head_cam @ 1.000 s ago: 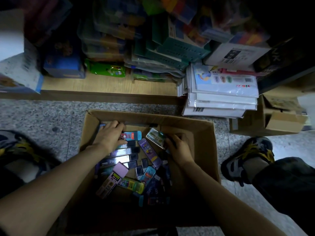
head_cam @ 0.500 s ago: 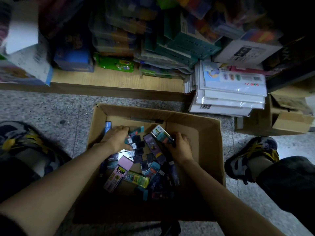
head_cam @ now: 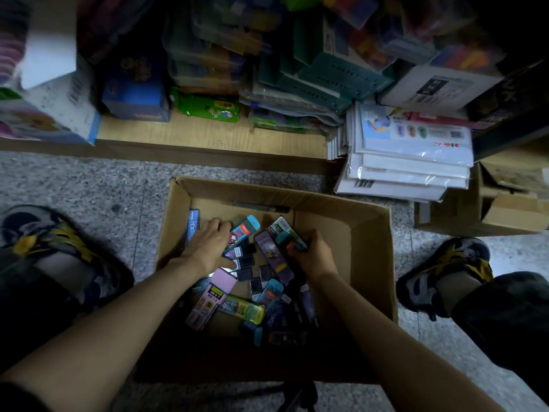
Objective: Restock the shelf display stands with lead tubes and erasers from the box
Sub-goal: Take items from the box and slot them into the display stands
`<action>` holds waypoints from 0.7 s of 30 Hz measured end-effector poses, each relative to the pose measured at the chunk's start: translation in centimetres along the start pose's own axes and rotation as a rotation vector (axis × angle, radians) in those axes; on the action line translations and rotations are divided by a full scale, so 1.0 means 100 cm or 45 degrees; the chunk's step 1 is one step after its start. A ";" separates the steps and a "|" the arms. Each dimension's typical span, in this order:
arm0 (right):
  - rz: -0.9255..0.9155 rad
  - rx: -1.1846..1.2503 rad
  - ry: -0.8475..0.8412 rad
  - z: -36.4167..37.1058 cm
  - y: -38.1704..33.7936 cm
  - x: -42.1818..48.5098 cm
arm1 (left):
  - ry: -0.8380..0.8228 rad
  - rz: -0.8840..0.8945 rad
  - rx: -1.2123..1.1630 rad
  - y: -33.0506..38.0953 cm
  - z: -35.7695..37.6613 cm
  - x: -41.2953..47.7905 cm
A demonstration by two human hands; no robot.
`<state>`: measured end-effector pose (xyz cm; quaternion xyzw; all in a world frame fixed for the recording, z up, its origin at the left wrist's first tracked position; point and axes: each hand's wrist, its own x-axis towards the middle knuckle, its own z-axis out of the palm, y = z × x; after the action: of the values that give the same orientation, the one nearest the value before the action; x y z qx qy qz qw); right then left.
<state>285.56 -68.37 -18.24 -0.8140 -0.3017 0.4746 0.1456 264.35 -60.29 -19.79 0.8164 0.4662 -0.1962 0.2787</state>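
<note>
- Open brown cardboard box (head_cam: pixel 359 233): it stands on the speckled grey floor (head_cam: pixel 89 185), between the person's two shoes and just in front of the low wooden shelf base (head_cam: pixel 208 135). Its place on the floor has not changed over the last second. A loose heap of small flat packs still covers its bottom, so the stock is judged largely undrawn.
- Right hand (head_cam: pixel 316 258): a second ago it lay low at the right of the heap, fingers reaching in. Now the fingers are curled tight round a small bundle, with a white-and-green flat pack (head_cam: pixel 283 228) on top and a teal one under it. The bundle is tilted, its far end standing above the neighbouring packs. This is judged the first secured pick.
- Left hand (head_cam: pixel 208 245): it rests palm down on the far-left part of the heap, over a row of dark packs, with the fingers bent. It has barely shifted.
- Teal-blue pack with a red label (head_cam: pixel 245 230): it lay flat by the left fingertips a second ago and now stands tilted against that hand. Whether the hand pinches it or merely touches it cannot be told.
- Long pink lead-tube case (head_cam: pixel 212 298) and yellow-green case (head_cam: pixel 246 312): both lie at the near side of the heap, placed as before and untouched.
- Assessment: the work is at the gathering stage inside the box. No display stand is clearly in view, and nothing has yet left the box.
</note>
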 end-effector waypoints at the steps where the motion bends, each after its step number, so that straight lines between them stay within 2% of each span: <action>1: -0.004 0.025 0.004 0.000 0.002 -0.001 | -0.003 0.002 0.000 0.000 0.000 0.001; 12: -0.014 0.092 0.042 0.002 0.017 -0.003 | -0.067 -0.050 -0.186 -0.004 -0.004 0.002; 15: -0.035 0.086 0.057 0.001 0.017 -0.004 | -0.083 -0.005 -0.204 -0.005 -0.003 0.002; 21: -0.146 0.228 0.160 -0.011 0.014 -0.017 | 0.082 0.077 -0.619 0.009 -0.016 -0.007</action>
<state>286.41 -70.49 -17.30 -0.8073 -0.2944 0.4384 0.2633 264.83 -60.09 -17.91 0.7446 0.4838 -0.0438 0.4577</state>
